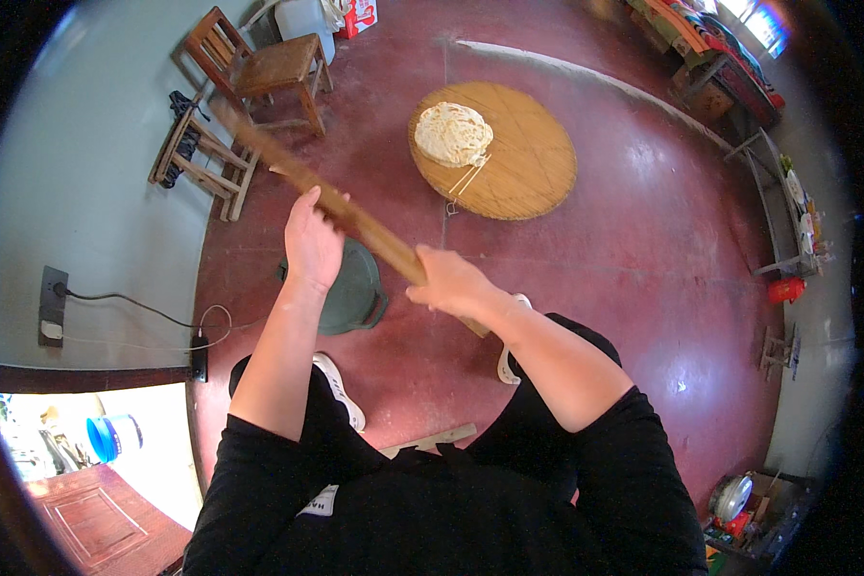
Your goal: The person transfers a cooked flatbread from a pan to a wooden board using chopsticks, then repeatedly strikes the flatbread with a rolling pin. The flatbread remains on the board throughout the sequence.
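My right hand (pixel 453 282) grips a long wooden stick (pixel 374 234) near its lower end, which sticks out below the fist. Farther along, my left hand (pixel 315 241) holds the same stick, its fingers partly hidden behind the wood. The stick slants up to the left, and its far end is blurred. Beneath my hands, a dark green round pan or griddle with a side handle (pixel 353 291) rests on the floor, partly covered by my left hand and forearm. Ahead, flatbread (pixel 453 135), apparently piled, lies on a round woven mat (pixel 529 155) beside two thin sticks like chopsticks (pixel 469 176).
A wooden chair (pixel 277 65) and a wooden stool (pixel 209 158) stand by the left wall. A black cable (pixel 129 297) runs from the wall socket (pixel 54 306) towards the pan. A metal rack (pixel 774 205) lines the right wall. An open doorway (pixel 155 457) is at lower left.
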A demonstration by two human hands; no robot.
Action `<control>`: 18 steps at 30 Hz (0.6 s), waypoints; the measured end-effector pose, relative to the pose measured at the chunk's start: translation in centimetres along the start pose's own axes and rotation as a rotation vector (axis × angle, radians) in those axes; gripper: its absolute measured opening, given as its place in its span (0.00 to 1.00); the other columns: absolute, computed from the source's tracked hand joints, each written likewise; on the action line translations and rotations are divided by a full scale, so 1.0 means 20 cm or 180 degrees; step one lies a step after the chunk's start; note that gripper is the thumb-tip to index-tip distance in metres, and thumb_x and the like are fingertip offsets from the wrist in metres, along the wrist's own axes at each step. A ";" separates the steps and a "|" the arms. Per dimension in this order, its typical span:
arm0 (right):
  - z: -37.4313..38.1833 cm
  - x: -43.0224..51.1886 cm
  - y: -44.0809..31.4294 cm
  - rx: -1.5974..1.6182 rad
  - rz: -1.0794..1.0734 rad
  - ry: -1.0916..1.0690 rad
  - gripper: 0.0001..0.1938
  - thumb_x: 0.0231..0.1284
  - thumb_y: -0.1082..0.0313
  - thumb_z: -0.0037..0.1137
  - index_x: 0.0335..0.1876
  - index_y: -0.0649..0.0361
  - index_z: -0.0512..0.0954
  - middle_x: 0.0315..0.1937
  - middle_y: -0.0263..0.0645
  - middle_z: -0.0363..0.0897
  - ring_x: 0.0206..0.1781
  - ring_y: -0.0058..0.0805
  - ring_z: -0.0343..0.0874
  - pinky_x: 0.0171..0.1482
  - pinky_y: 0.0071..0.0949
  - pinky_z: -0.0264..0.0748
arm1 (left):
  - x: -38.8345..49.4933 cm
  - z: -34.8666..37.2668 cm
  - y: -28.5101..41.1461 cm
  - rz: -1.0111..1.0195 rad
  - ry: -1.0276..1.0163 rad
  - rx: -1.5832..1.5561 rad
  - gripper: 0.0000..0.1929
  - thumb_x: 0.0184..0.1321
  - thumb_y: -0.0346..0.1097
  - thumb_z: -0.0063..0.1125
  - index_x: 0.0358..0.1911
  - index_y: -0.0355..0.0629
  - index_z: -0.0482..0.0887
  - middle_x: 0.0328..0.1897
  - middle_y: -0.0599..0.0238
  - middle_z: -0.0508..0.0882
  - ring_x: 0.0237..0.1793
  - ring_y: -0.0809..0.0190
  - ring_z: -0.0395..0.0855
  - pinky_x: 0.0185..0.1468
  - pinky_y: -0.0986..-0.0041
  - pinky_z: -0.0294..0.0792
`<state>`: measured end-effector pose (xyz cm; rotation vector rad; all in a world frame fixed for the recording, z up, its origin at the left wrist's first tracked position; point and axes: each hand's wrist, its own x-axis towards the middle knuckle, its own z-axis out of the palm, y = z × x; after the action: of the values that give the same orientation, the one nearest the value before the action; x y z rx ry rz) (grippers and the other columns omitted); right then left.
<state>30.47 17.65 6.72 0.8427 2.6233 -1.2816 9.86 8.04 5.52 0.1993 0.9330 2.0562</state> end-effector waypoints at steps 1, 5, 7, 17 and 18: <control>-0.03 0.00 0.00 0.0368 0.0169 0.0179 0.20 0.53 0.61 0.61 0.47 0.66 0.72 0.31 0.50 0.80 0.32 0.43 0.82 0.35 0.38 0.78 | -0.03 0.07 0.01 -0.0097 -0.0364 -0.0173 0.26 0.65 0.48 0.51 0.59 0.36 0.70 0.59 0.51 0.75 0.61 0.50 0.73 0.65 0.57 0.65; -0.24 0.03 0.12 0.1898 0.0638 0.0806 0.10 0.53 0.71 0.62 0.38 0.65 0.74 0.21 0.38 0.76 0.20 0.20 0.75 0.20 0.23 0.71 | -0.12 0.27 0.11 -0.0440 -0.1631 -0.0282 0.28 0.67 0.48 0.45 0.64 0.35 0.69 0.65 0.50 0.74 0.62 0.52 0.75 0.63 0.60 0.68; -0.37 0.05 0.22 0.2665 0.0723 0.0972 0.07 0.56 0.71 0.60 0.36 0.64 0.75 0.21 0.34 0.75 0.19 0.19 0.72 0.21 0.22 0.71 | -0.13 0.23 0.12 -0.0535 -0.1717 0.0082 0.28 0.68 0.48 0.44 0.63 0.35 0.71 0.64 0.50 0.76 0.61 0.53 0.76 0.62 0.61 0.69; -0.81 -0.12 0.85 0.7424 0.0065 0.2368 0.08 0.62 0.75 0.46 0.26 0.57 0.69 0.20 0.29 0.71 0.22 0.21 0.73 0.32 0.25 0.78 | 0.02 -0.04 0.01 -0.1033 0.0335 0.0828 0.12 0.64 0.39 0.55 0.45 0.40 0.82 0.37 0.64 0.84 0.40 0.63 0.83 0.46 0.70 0.77; -0.83 -0.13 0.87 0.7538 0.0104 0.2761 0.08 0.63 0.74 0.43 0.27 0.57 0.69 0.20 0.29 0.72 0.24 0.22 0.75 0.34 0.26 0.79 | 0.01 -0.03 0.02 -0.1053 0.0268 0.0809 0.12 0.64 0.39 0.55 0.45 0.40 0.82 0.37 0.65 0.84 0.39 0.63 0.83 0.45 0.70 0.77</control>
<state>44.16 37.56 6.13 1.3645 -0.4919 -3.9524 9.26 7.67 5.24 0.0855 1.1944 1.6516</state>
